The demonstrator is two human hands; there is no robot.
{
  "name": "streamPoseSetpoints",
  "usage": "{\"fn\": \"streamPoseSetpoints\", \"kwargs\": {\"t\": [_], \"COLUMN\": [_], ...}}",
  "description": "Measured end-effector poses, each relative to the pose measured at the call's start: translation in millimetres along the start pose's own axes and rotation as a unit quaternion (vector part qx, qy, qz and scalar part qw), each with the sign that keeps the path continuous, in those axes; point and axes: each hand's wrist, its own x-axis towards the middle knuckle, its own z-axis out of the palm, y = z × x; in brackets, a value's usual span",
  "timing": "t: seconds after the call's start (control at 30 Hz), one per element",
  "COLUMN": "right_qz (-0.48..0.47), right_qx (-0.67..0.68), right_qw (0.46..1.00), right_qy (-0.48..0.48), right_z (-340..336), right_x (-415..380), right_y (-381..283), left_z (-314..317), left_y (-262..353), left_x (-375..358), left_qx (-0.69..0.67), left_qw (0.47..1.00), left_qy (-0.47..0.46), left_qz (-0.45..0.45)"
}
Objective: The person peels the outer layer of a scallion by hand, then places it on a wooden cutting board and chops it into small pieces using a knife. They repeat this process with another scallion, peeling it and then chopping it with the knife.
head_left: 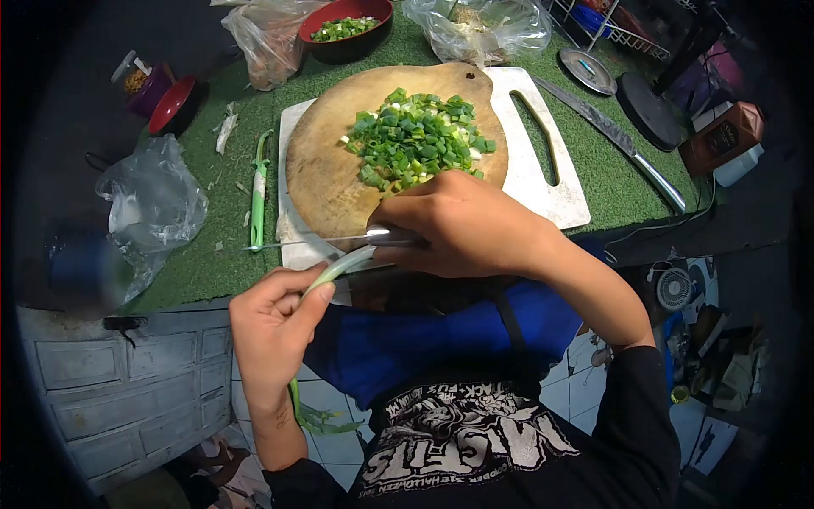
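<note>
My left hand (275,318) is closed on a spring onion (342,263), pinching its pale stalk between thumb and fingers. The onion's green leaves (326,422) hang down below the left wrist. In my right hand (445,222) is a knife (318,241), its thin blade seen nearly edge-on and pointing left, just above the stalk. The stalk's other end meets the right hand's fingers. Beyond the hands, a heap of chopped spring onion (420,140) lies on a round wooden board (318,153), which rests on a white cutting board (564,191).
A green peeler (259,191) lies left of the boards, near a clear plastic bag (161,195). At the back stand a red bowl (373,38) of chopped greens and more plastic bags (509,34). A large knife (610,131) lies at the right, by a brown bottle (721,136).
</note>
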Motion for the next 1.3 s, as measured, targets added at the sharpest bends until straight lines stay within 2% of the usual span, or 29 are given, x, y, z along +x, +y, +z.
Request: {"fn": "streamPoseSetpoints", "kwargs": {"t": [0.07,0.23,0.43,0.5,0.6,0.83,1.0,1.07,1.2,1.27,1.3], "right_qz": [0.015,0.016,-0.011,-0.006,-0.018,-0.027,-0.078,-0.089,-0.133,-0.136,-0.139], "right_qx": [0.029,0.067,-0.011,-0.117,-0.158,-0.141,-0.207,-0.195,-0.18,-0.157,-0.133], "right_qw": [0.999,0.997,0.999,0.992,0.984,0.988,0.973,0.975,0.974,0.977,0.98], "right_qy": [-0.014,-0.035,0.028,0.049,0.075,0.06,0.059,0.05,0.034,0.045,0.056], "right_z": [-5.5,-7.5,7.4,14.7,17.1,18.7,17.5,12.8,9.4,8.7,8.5], "right_x": [2.4,1.5,0.1,-1.6,-0.3,-0.4,2.8,4.9,6.7,7.4,8.0], "right_y": [-1.9,-3.3,-8.5,-10.8,-13.4,-4.5,-6.4,-3.9,5.6,8.6,9.4], "left_z": [2.7,0.0,3.1,5.5,9.5,4.5,8.7,8.7,8.6,7.7,7.0], "left_y": [-1.1,4.3,3.2,3.4,3.1,-1.4,-1.1,-4.0,-4.9,-3.6,-3.3], "left_x": [-3.1,-7.3,-6.3,-5.5,-4.7,-1.8,-2.4,-3.2,-5.2,-4.9,-5.1], "left_qx": [0.017,0.008,0.031,0.03,0.045,0.033,0.049,0.152,0.148,0.044,0.044], "left_qw": [0.999,0.999,0.998,0.998,0.995,0.997,0.995,0.976,0.978,0.995,0.995], "left_qy": [0.022,0.019,0.043,0.053,0.077,0.064,0.085,0.081,0.084,0.077,0.077], "left_qz": [0.041,0.033,0.031,0.028,0.036,0.025,0.032,0.13,0.118,0.037,0.038]}}
